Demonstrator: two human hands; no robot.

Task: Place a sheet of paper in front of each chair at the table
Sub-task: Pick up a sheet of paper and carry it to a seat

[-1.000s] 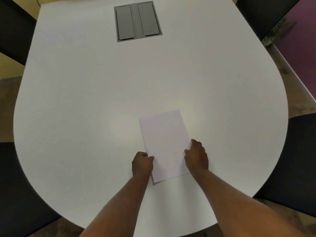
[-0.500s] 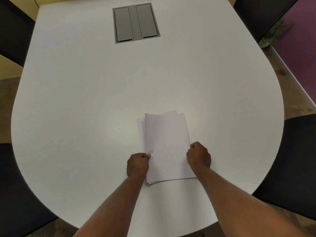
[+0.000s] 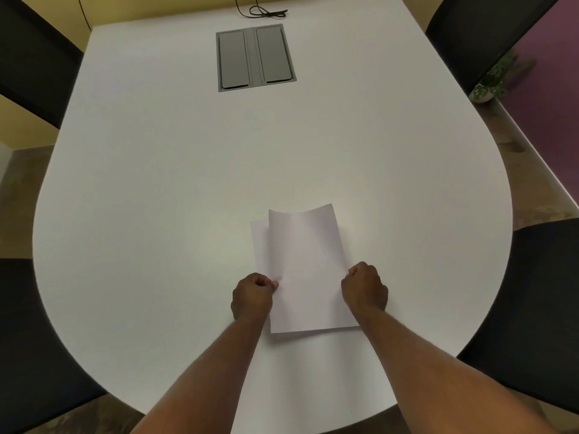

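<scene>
Item: left hand (image 3: 252,296), closed to a loose fist, thumb and fingertips pinched on the left edge of the top white paper sheet (image 3: 308,270); grip low on the sheet's side, presumably to peel it from those beneath. Item: right hand (image 3: 365,286), likewise curled shut, pinching the opposite right edge; the two hands face each other with the sheet spanning the gap between them. Item: top sheet, portrait-wise, near edge just behind the knuckles toward the person, far edge bowed upward beyond the fingertips, which suggests it is lifted or slid free, not lying flat. Item: small stack of white paper (image 3: 259,242), showing as a strip to the left of the top sheet beyond the left hand, flat on the surface; count cannot be told. Item: white rounded worktop (image 3: 156,198), carrying the stack directly ahead of the person. Item: black chair, near left (image 3: 37,339), outboard of the left forearm; black chair, near right (image 3: 539,292), outboard of the right hand; no paper lies before either. Item: grey recessed double-flap cable box (image 3: 255,57), far ahead of both hands, centre line. Item: black chair, far left (image 3: 34,61); black chair, far right (image 3: 476,36); no paper there either. Item: black cable loop (image 3: 266,10) at the far edge. Judgement: distribution not yet begun; separating one sheet is the step in hand.
</scene>
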